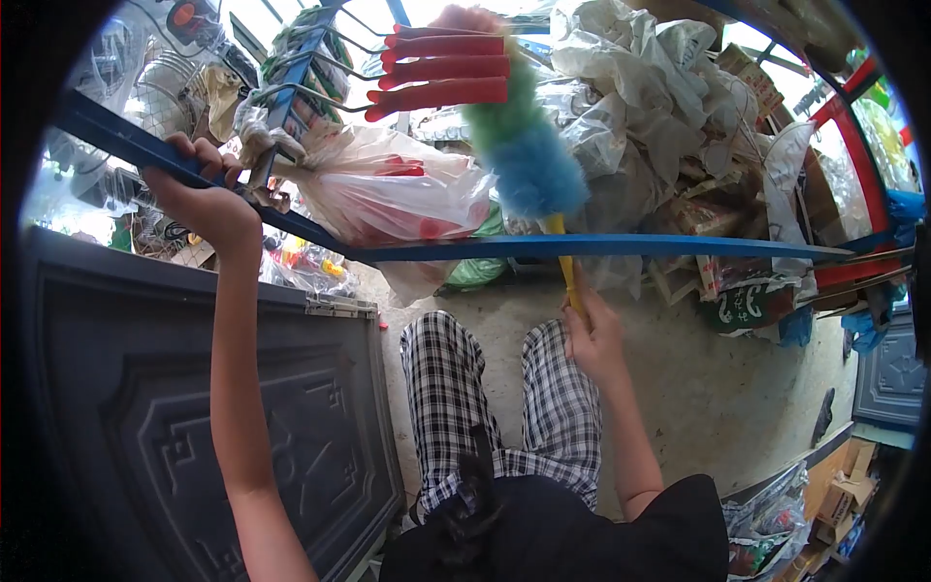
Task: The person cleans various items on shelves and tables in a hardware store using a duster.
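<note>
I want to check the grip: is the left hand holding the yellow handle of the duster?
No, the left hand grips the blue bar; the right hand holds the duster by its yellow handle.

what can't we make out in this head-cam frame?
- Duster: its yellow handle passes behind the blue bar; the right hand covers its end.
- Plastic bag: red contents blurred by the film.
- Left hand: palm hidden on the bar.

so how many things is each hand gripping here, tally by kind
fluffy green and blue feather duster with yellow handle, in right hand: 1
blue metal shelf rail, in left hand: 1
total: 2
</note>
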Available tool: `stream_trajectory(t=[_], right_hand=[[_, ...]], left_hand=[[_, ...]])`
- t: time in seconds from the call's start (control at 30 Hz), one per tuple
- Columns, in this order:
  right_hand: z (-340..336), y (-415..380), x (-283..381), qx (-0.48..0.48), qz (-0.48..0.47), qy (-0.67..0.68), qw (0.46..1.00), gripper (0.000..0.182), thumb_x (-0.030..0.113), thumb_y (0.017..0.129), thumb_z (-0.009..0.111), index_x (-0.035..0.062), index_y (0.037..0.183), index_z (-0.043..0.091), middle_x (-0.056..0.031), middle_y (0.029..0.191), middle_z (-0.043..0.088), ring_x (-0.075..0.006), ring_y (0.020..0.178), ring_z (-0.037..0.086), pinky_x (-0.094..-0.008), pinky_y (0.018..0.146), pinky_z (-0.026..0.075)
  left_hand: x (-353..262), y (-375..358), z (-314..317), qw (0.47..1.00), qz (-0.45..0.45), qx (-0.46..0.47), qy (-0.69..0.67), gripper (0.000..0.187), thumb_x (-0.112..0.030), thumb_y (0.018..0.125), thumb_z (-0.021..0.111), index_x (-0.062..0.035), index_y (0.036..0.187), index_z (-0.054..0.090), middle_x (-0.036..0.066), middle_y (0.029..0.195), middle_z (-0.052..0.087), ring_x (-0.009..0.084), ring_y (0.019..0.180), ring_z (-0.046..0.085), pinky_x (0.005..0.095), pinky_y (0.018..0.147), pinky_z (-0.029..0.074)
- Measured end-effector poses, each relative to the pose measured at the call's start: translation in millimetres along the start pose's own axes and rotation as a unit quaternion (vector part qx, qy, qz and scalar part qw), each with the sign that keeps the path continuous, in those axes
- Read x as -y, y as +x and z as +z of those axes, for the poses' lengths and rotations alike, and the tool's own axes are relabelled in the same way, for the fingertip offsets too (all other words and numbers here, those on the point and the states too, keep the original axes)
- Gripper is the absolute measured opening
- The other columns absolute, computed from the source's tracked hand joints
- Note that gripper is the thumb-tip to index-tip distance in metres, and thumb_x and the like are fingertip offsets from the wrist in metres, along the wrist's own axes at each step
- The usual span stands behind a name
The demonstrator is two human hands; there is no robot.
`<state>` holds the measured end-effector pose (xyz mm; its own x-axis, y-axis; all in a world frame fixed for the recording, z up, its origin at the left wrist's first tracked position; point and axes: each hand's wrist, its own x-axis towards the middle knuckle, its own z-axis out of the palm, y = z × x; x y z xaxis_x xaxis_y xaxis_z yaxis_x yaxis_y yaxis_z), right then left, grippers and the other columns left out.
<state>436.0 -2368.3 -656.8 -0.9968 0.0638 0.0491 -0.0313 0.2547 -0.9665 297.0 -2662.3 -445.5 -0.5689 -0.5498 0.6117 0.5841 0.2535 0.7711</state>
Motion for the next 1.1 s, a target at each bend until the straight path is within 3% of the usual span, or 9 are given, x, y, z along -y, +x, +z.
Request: stream_trajectory(t=[0.4,0.5,0.57,0.6,0.73,0.87,0.97,1.07,1.1], right_hand=[[67,83,-50,0.013,0.078,-0.011,0.997,0.031,0.012,0.083,0.046,-0.0007,0.111,0.051,-0.0071,0.057,0.05,-0.0134,0.045,0.046,-0.0265,0.042,0.038],[100,116,-58,-0.153,-0.193,-0.136,0.96,0.026,0.011,0.08,0.048,-0.0032,0.101,0.055,-0.0162,0.059,0.055,-0.028,0.054,0.057,-0.036,0.047,0.042],[136,157,-76,-0.05,0.055,-0.213,0.974,0.026,0.012,0.076,0.052,-0.005,0.094,0.057,-0.0238,0.066,0.057,-0.0374,0.07,0.058,-0.0426,0.059,0.045],[151,174,-93,0.018,0.071,-0.167,0.983,0.025,0.011,0.075,0.052,-0.0065,0.092,0.056,-0.0266,0.076,0.057,-0.0382,0.076,0.058,-0.0415,0.065,0.046],[125,196,-48,0.182,0.048,-0.101,0.977,0.021,0.014,0.071,0.055,-0.0042,0.081,0.061,-0.0239,0.08,0.059,-0.0339,0.077,0.059,-0.0397,0.066,0.047],[134,180,-68,-0.094,-0.002,-0.073,0.993,0.027,0.016,0.076,0.051,-0.0071,0.087,0.059,-0.0247,0.077,0.057,-0.0322,0.076,0.06,-0.0353,0.061,0.046],[177,188,-113,-0.07,0.071,-0.188,0.977,0.026,0.015,0.075,0.051,-0.007,0.086,0.059,-0.0245,0.077,0.058,-0.0323,0.074,0.06,-0.035,0.061,0.047],[153,217,-91,0.183,0.046,-0.132,0.973,0.024,0.014,0.075,0.051,-0.005,0.086,0.06,-0.0239,0.075,0.059,-0.0336,0.072,0.06,-0.0359,0.061,0.047],[136,215,-67,0.155,0.056,-0.11,0.98,0.024,0.014,0.076,0.051,-0.0028,0.089,0.061,-0.0229,0.073,0.059,-0.0334,0.071,0.06,-0.0365,0.061,0.047]], left_hand=[[-6,-3,4,1.0,-0.021,-0.012,-0.012,0.034,-0.04,0.085,0.026,-0.0102,0.074,0.035,-0.002,0.053,0.027,0.0066,0.045,0.023,0.0203,0.042,0.022],[-6,-3,5,1.0,-0.002,-0.02,0.009,0.034,-0.041,0.085,0.025,-0.0103,0.073,0.035,-0.003,0.053,0.026,0.0066,0.046,0.024,0.0196,0.043,0.024],[-3,-3,4,1.0,0.002,-0.024,0.002,0.034,-0.041,0.085,0.025,-0.0103,0.073,0.035,-0.003,0.054,0.027,0.0065,0.047,0.025,0.019,0.044,0.025],[1,-1,1,1.0,0.004,-0.015,0.015,0.034,-0.042,0.085,0.025,-0.0105,0.074,0.035,-0.003,0.054,0.027,0.0064,0.048,0.026,0.0183,0.045,0.026],[-6,-1,4,1.0,-0.019,-0.011,0.003,0.035,-0.044,0.085,0.024,-0.0116,0.075,0.033,-0.002,0.053,0.027,0.0071,0.046,0.024,0.0184,0.043,0.023],[-1,2,2,0.999,-0.036,0.0,-0.028,0.038,-0.047,0.085,0.023,-0.0119,0.073,0.033,-0.002,0.051,0.025,0.0076,0.044,0.022,0.0193,0.041,0.02],[-6,-3,6,0.999,-0.036,-0.014,-0.013,0.039,-0.047,0.085,0.022,-0.0119,0.072,0.032,-0.002,0.051,0.024,0.0078,0.044,0.022,0.0196,0.041,0.019],[-7,-3,7,0.999,-0.034,-0.015,-0.013,0.039,-0.047,0.085,0.022,-0.0117,0.072,0.033,-0.002,0.051,0.024,0.0081,0.044,0.021,0.0197,0.041,0.02],[-8,-3,8,1.0,-0.028,-0.012,-0.009,0.039,-0.047,0.085,0.022,-0.0118,0.072,0.033,-0.002,0.051,0.023,0.0082,0.044,0.021,0.0198,0.041,0.02]])
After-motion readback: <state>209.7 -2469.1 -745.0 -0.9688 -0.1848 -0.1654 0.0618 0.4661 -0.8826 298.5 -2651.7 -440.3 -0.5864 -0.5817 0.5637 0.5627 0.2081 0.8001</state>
